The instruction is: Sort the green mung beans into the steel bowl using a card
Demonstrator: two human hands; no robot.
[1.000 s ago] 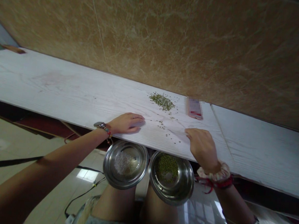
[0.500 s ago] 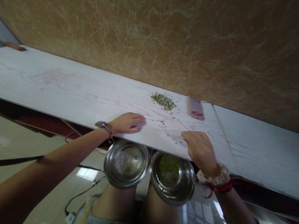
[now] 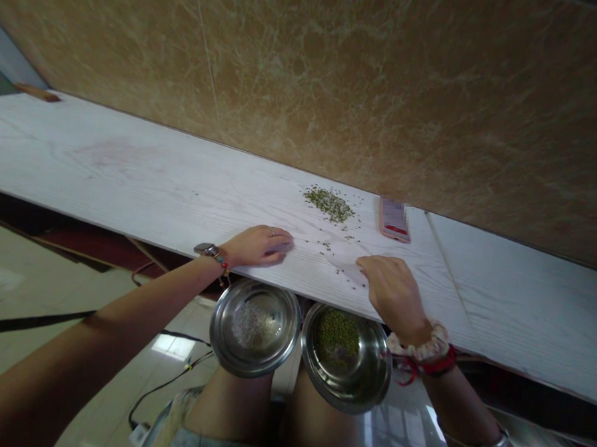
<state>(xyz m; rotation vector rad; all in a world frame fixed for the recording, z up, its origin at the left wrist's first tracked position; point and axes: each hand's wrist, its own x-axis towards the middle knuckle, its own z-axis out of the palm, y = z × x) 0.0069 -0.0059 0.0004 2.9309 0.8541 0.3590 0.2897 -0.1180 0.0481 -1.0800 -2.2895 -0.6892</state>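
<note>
My left hand [image 3: 260, 245] lies on the white wooden shelf [image 3: 179, 210] with its fingers stretched out and nothing visible in it. My right hand [image 3: 392, 285] is held at the shelf's front part, its fingers curled together; whether anything is in them is hidden. Left of its fingertips, a few single green beans [image 3: 327, 246] are scattered. Behind them lies a loose patch of green beans [image 3: 329, 205]. Below the shelf edge, a steel bowl with green beans [image 3: 384, 388] rests on my right thigh. Another steel bowl [image 3: 216, 352], with small pale grains inside, sits on my left thigh.
A phone [image 3: 393, 218] in a pink case lies by the brown marbled wall [image 3: 306, 77]. A brown wooden piece [image 3: 38, 92] is at the shelf's far left end. Black cables [image 3: 152, 392] run over the tiled floor at the lower left.
My right hand has shifted slightly left along the shelf, towards the scattered beans. My left hand stays in place on the shelf. The view has moved slightly.
</note>
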